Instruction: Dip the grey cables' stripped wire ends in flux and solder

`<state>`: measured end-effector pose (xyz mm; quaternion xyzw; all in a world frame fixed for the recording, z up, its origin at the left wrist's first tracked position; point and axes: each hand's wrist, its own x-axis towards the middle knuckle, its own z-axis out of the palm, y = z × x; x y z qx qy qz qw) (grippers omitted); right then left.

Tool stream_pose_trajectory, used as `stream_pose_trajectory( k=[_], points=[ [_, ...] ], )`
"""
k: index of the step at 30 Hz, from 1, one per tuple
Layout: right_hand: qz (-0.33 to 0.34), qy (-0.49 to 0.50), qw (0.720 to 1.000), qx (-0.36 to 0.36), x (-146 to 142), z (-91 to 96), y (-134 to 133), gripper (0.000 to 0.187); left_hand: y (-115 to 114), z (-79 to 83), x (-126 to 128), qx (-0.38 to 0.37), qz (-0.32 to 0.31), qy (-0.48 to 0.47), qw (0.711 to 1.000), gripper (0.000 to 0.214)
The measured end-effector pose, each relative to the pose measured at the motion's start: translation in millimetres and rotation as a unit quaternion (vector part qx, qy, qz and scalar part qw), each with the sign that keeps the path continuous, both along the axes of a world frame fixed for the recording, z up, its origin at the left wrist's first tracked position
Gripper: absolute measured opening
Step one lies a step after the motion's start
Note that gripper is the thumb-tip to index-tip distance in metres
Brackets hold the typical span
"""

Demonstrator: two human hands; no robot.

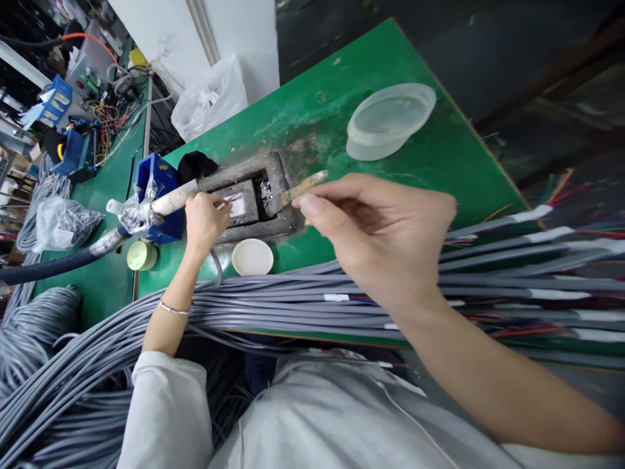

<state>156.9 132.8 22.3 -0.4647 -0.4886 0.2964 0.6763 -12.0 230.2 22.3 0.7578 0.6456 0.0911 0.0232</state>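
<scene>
My right hand point(385, 228) pinches a worn, flat scraper point(300, 187) between thumb and fingers. The scraper's blade end dips toward the opening of a solder pot point(278, 170), where shiny silvery metal point(265, 194) shows. Over the pot's left part is my left hand point(208, 221), fingers pinched together. Thin reddish wires point(232, 199) stick out from its fingertips above a white patch on the pot's plate. Close to that hand, the mouth of a light-coloured tube point(176, 197) wrapped in clear film points at the pot.
Grey cables point(288, 303) run along the table's near edge, their stripped ends at right. A white lid point(252, 256) and small round tub point(141, 255) lie nearby. A clear plastic container point(390, 120) stands far right; a blue bin point(163, 221) and dark hose point(58, 266) are left.
</scene>
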Motion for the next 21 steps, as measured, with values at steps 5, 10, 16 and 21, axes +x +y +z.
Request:
stream_pose_trajectory(
  k=[5,10,16,21],
  points=[
    [-0.007,-0.009,1.000,-0.008,0.5,1.6,-0.3,0.014,14.1,-16.2,3.4,-0.028,0.008,0.048,0.998,0.021],
    [-0.008,-0.007,1.000,-0.004,0.6,2.4,-0.8,0.014,17.3,-21.4,3.0,-0.040,0.008,0.052,0.998,0.021],
    [-0.004,-0.008,1.000,0.002,0.5,1.7,-0.9,0.014,20.2,-28.5,2.9,-0.046,0.011,0.037,0.998,0.020],
    [-0.011,-0.003,1.000,0.003,1.0,2.0,0.1,0.014,15.6,-19.4,5.7,-0.027,0.008,0.007,1.000,0.018]
  ],
)
